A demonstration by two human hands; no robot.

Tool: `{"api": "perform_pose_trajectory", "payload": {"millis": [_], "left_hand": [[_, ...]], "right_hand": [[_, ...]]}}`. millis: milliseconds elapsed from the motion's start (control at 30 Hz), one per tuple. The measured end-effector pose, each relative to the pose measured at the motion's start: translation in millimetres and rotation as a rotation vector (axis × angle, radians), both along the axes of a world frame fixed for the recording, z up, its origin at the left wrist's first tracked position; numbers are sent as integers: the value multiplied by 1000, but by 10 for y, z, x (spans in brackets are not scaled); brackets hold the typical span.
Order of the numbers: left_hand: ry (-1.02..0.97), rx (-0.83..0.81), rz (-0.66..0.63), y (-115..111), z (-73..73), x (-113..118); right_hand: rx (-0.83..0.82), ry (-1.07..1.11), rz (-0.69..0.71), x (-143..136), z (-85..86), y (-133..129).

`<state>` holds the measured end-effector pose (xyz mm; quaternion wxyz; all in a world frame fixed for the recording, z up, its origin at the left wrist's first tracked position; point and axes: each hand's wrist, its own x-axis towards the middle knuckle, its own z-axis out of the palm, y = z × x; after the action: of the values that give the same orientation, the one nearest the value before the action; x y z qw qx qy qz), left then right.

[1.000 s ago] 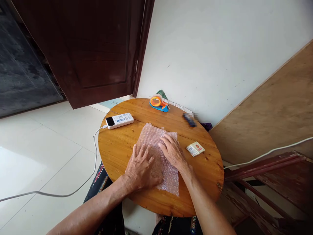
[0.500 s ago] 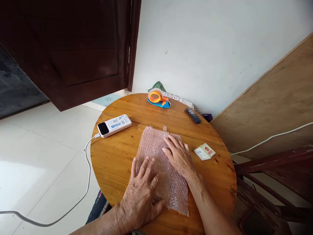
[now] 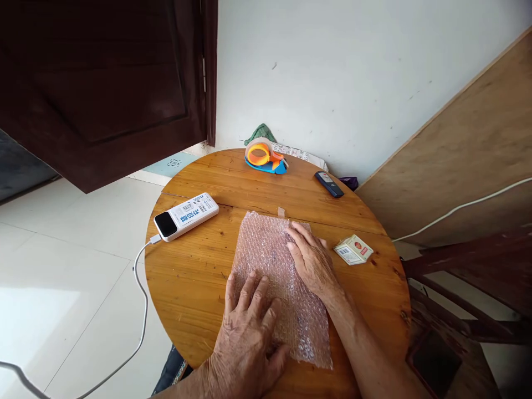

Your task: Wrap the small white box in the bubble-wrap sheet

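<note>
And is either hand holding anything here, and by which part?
Nothing appears held: the left hand and right hand rest on the bubble wrap, with no visible grip on it.

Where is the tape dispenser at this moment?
In the head view, the tape dispenser sits at the far edge of the round table, near the white wall, beyond the bubble wrap and left of the dark device.

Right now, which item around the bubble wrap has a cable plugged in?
The white, black-ended device left of the bubble wrap: a white cable enters its end. The tape dispenser, dark handset and small box show none.
</note>
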<state>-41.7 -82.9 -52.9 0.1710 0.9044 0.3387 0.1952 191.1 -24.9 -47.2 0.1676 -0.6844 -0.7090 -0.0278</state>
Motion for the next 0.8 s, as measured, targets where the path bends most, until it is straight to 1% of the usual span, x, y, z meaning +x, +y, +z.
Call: {"api": "perform_pose_trajectory", "payload": {"millis": [100, 233, 367, 467, 633, 800], "left_hand": [[8, -19, -4, 4, 17, -1], [15, -44, 3, 23, 43, -1], [-11, -41, 14, 40, 42, -4], [-29, -39, 13, 51, 41, -8], [-8, -15, 4, 74, 46, -23], [28, -15, 3, 89, 95, -59]], "right_hand": [[5, -4, -28, -19, -1, 11], [-13, -45, -31, -71, 24, 37], [-9, -37, -33, -83, 27, 52], [24, 2, -40, -47, -4, 60], [140, 124, -40, 27, -77, 98], [148, 145, -41, 13, -94, 124]]}}
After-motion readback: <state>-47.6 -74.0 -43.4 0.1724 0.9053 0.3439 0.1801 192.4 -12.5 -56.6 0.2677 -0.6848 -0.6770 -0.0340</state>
